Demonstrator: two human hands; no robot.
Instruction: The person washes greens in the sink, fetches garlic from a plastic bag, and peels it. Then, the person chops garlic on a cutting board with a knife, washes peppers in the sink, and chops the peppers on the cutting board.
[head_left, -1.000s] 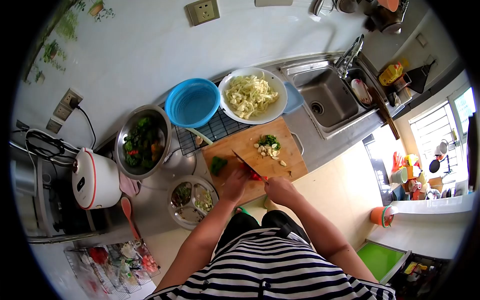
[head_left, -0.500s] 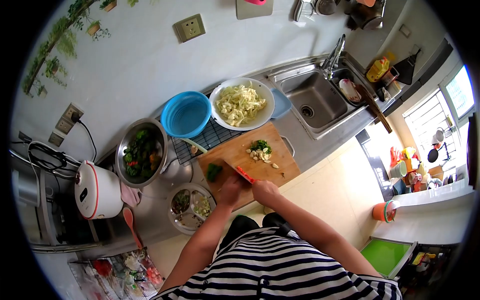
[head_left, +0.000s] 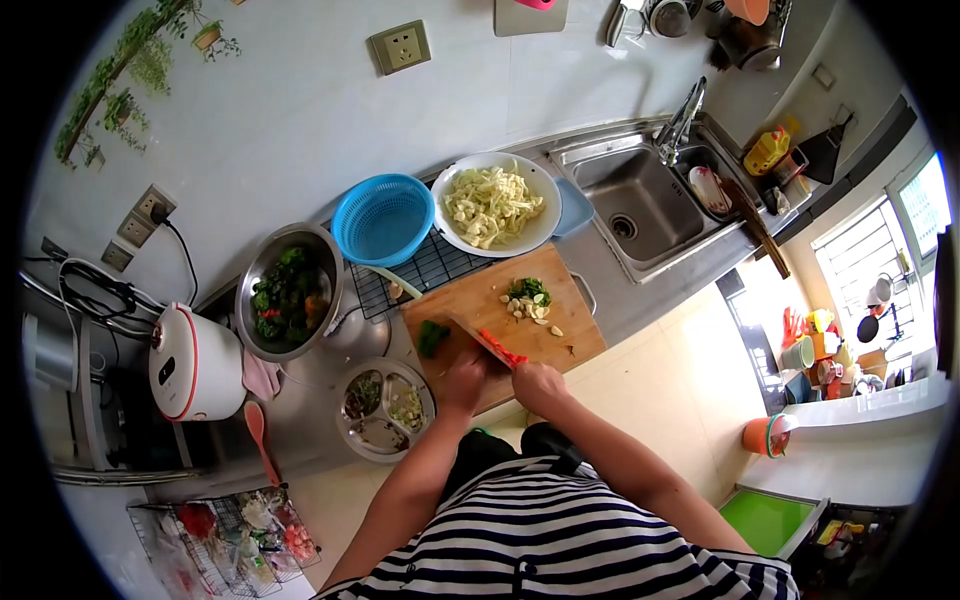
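Observation:
My right hand (head_left: 541, 388) is wrapped round the handle of a kitchen knife (head_left: 478, 339), whose blade lies slanted over the wooden cutting board (head_left: 575, 333). Red chopped pepper (head_left: 503, 347) lies along the blade. Close to the blade on its left, my left hand (head_left: 465, 382) is closed with curled fingers pointing down at the board; what they press on is hidden. Beside that hand is a dark green vegetable piece (head_left: 432, 338). Chopped green onion (head_left: 527, 291) and garlic pieces (head_left: 533, 310) sit towards the board's right end.
Behind the board stand a blue basket (head_left: 383, 220) and a white bowl (head_left: 545, 222) of cut cabbage. A steel bowl (head_left: 331, 320) of greens, a divided steel plate (head_left: 349, 432) and a rice cooker (head_left: 200, 365) are on the left. The sink (head_left: 640, 195) is at the right.
The view has shifted slightly, so the counter things appear a little to the right. Both hands keep nearly the same place on the board, the knife still in my right hand.

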